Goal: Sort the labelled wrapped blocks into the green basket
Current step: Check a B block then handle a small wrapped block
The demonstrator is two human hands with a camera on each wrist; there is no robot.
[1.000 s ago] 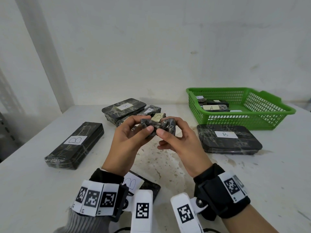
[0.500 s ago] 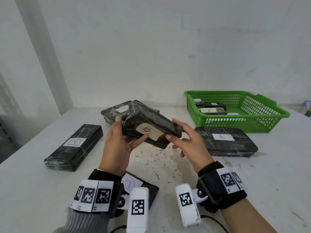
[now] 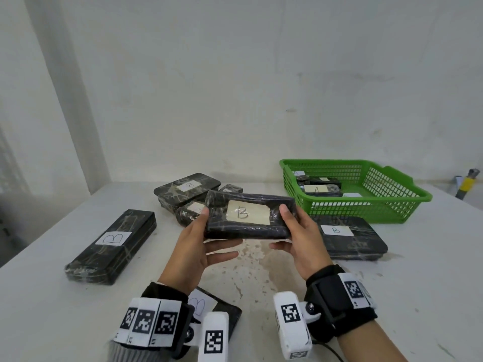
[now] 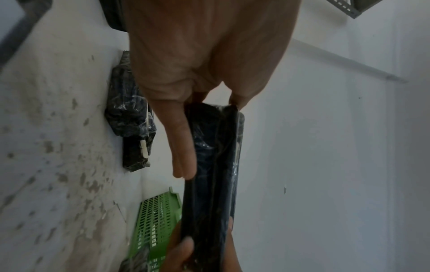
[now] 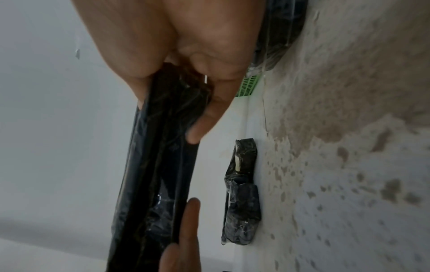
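Observation:
Both hands hold one black wrapped block (image 3: 248, 216) above the table, its white label marked B facing up. My left hand (image 3: 202, 240) grips its left end, thumb on top and fingers beneath. My right hand (image 3: 295, 231) grips its right end the same way. The left wrist view shows the block (image 4: 211, 184) edge-on beside my fingers (image 4: 184, 147); the right wrist view shows the block (image 5: 158, 156) the same way. The green basket (image 3: 392, 205) stands at the back right with blocks labelled A (image 3: 320, 189) inside.
More wrapped blocks lie on the white table (image 3: 431, 283): a long B block (image 3: 112, 245) at the left, a flat B block (image 3: 350, 237) in front of the basket, a pile (image 3: 187, 190) behind the hands, another B block (image 3: 209, 307) under my left wrist.
The block has turned from edge-on to label-up and level. Both hands have shifted to its two ends, and it now sits slightly further forward.

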